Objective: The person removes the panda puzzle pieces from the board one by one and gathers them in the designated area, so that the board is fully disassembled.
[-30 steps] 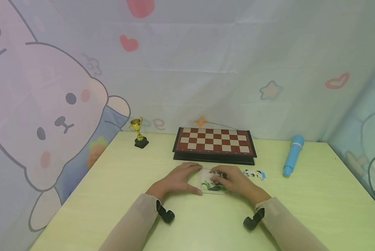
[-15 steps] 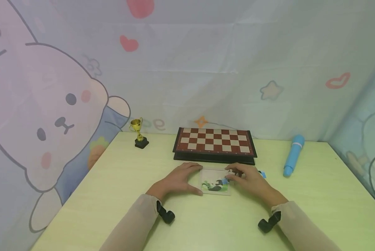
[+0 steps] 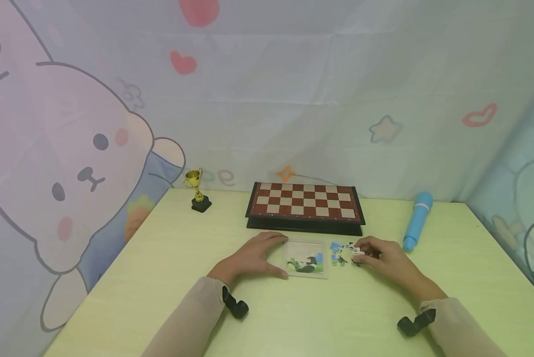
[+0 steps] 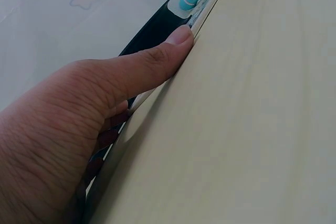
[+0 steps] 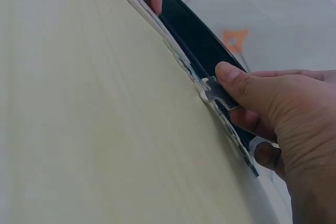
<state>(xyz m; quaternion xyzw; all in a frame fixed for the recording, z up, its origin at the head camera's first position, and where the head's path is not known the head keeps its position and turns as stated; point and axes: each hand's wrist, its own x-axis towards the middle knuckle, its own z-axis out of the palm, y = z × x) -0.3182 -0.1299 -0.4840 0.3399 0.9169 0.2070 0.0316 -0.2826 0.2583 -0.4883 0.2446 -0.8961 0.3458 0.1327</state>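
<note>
A clear-rimmed puzzle tray lies flat on the table, with joined pieces of a panda picture along its lower part. My left hand rests at the tray's left side, thumb and forefinger spread towards its two left corners. Just right of the tray lie several loose puzzle pieces, some overlapping or close together. Over them, my right hand pinches a puzzle piece between thumb and fingers; the right wrist view shows its dark side. The fingers partly hide that piece and the pieces underneath.
Behind the tray stands a folded chessboard case with a red and white top. A small gold trophy is at the back left, and a blue toy microphone lies at the right. A printed cloth hangs behind the table.
My right hand has moved right, from over the tray to the loose pieces beside it, pinching a puzzle piece. The tray's picture is now uncovered. My left hand has stayed in place.
</note>
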